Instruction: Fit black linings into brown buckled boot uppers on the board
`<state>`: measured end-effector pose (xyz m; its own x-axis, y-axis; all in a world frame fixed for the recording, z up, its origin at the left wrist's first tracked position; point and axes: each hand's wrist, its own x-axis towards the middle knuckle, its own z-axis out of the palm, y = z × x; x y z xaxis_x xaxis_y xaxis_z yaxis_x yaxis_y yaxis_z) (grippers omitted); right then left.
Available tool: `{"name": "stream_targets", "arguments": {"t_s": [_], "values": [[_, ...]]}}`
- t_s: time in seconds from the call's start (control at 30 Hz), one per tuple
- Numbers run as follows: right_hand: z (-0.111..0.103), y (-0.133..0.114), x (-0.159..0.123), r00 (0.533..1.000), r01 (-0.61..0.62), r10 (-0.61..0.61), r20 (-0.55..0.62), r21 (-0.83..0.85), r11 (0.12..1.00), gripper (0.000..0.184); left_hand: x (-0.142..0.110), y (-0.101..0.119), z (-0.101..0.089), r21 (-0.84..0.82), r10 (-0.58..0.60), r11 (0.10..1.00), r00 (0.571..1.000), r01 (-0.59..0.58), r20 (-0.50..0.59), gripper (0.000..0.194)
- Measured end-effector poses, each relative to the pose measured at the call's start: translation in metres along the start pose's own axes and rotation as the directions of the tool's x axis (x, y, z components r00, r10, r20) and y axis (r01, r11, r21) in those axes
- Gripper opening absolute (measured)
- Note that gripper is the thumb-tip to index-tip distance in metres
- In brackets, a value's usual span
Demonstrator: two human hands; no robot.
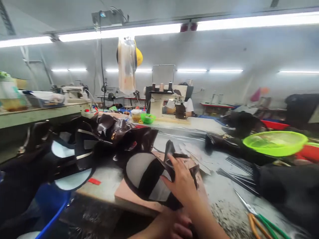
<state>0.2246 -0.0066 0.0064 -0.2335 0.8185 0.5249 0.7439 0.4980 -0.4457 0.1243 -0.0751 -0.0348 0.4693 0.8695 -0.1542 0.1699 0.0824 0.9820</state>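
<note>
A dark bag-like piece (147, 172) with a rounded edge, pale grey panels and a black band across it rests tilted over a pinkish board (122, 192). My right hand (180, 181) lies on its right side, thumb and fingers stretched apart, beside upright dark flaps (169, 149). Low at the near edge, my left hand (180, 227) has its fingers curled at the dark lower end of the same piece; my right forearm partly hides it. Some dark material shows beside those fingers.
Similar dark pieces (84, 142) are heaped at left, above a blue bin (52, 205). Scissors (249, 209) with orange and green handles lie at right, near black strips (239, 169) and a lime-green basket (275, 142). A sewing machine (166, 99) stands behind.
</note>
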Motion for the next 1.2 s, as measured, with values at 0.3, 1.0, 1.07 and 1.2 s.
{"name": "stream_targets", "arguments": {"t_s": [0.3, 1.0, 1.07, 1.2], "values": [[-0.013, 0.026, -0.039, 0.85, -0.237, 0.406, 0.336, -0.445, 0.864, 0.077, 0.028, 0.024, -0.039, 0.899, 0.151, 0.425, 0.987, -0.105, 0.044, 0.027], [-0.009, 0.155, 0.039, 0.889, -0.421, 0.45, 0.085, -0.23, 0.877, 0.035, 0.071, -0.008, -0.059, 0.881, -0.014, 0.44, 0.98, -0.172, 0.198, 0.064], [-0.005, 0.178, 0.065, 0.862, -0.446, 0.495, 0.109, -0.301, 0.843, 0.028, 0.076, -0.012, -0.061, 0.867, -0.007, 0.465, 0.979, -0.177, 0.204, 0.068], [0.015, 0.206, 0.116, 0.826, -0.421, 0.533, 0.182, -0.43, 0.799, 0.022, 0.085, -0.027, -0.066, 0.838, 0.125, 0.484, 0.968, -0.252, 0.219, 0.057]]}}
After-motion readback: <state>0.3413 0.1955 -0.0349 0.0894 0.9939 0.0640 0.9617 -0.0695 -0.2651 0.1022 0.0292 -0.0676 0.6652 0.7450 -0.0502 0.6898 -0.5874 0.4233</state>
